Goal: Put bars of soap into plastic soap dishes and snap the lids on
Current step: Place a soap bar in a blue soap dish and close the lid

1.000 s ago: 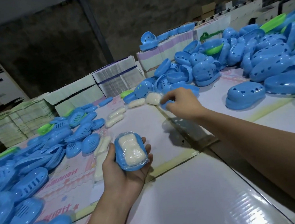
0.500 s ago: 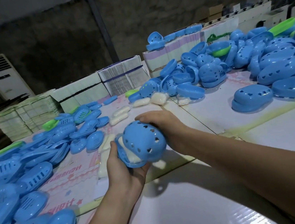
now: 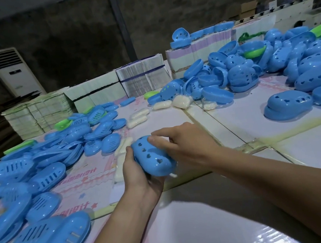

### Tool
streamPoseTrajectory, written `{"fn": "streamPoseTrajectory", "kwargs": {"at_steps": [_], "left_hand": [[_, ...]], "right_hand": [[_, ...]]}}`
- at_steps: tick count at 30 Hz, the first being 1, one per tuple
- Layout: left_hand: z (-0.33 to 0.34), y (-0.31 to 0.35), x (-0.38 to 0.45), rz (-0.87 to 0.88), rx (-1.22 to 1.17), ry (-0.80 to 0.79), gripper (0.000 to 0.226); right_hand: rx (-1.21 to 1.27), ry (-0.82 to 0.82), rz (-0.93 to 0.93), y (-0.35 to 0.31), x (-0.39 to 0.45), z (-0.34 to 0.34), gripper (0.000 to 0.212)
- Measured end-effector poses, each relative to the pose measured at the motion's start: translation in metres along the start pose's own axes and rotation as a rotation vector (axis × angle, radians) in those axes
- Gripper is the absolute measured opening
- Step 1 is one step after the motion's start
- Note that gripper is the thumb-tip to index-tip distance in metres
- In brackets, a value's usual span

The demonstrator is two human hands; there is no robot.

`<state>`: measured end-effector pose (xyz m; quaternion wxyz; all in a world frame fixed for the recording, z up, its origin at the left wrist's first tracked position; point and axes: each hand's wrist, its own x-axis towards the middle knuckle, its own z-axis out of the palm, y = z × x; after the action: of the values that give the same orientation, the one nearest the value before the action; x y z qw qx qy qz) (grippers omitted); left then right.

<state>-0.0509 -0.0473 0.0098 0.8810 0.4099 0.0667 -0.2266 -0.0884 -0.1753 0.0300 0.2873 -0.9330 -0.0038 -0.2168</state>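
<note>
White worktable (image 3: 219,225), centre: blue soap dish (image 3: 152,158) with lid on, cradled from below in left hand (image 3: 140,176). Right hand (image 3: 182,141) curled over lid's far end. Loose soap bars (image 3: 137,119) farther back; lid pile (image 3: 300,63) far right.

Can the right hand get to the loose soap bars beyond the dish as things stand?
Probably not yet: right hand presses the lid on; the way to the soap bars looks free.
</note>
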Motion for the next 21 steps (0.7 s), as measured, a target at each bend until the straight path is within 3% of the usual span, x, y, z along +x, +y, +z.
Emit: {"fn": "streamPoseTrajectory", "kwargs": {"at_steps": [2,4,10,15,21], "left_hand": [[0.000,0.000,0.000,0.005,0.013,-0.003,0.055],[-0.002,0.001,0.000,0.015,0.043,-0.014,0.060],[-0.002,0.001,-0.001,0.032,0.079,-0.067,0.064],[0.002,0.001,-0.003,0.034,-0.007,-0.061,0.059],[0.005,0.001,-0.005,0.079,-0.106,-0.126,0.047]], "right_hand": [[-0.099,-0.082,0.005,-0.003,0.000,-0.001,0.083],[-0.143,-0.114,0.000,-0.006,-0.001,-0.001,0.091],[-0.062,-0.246,0.058,-0.007,-0.001,-0.001,0.084],[0.225,-0.220,0.148,-0.001,0.001,0.007,0.068],[0.299,-0.145,0.144,-0.002,0.001,0.019,0.078]]}}
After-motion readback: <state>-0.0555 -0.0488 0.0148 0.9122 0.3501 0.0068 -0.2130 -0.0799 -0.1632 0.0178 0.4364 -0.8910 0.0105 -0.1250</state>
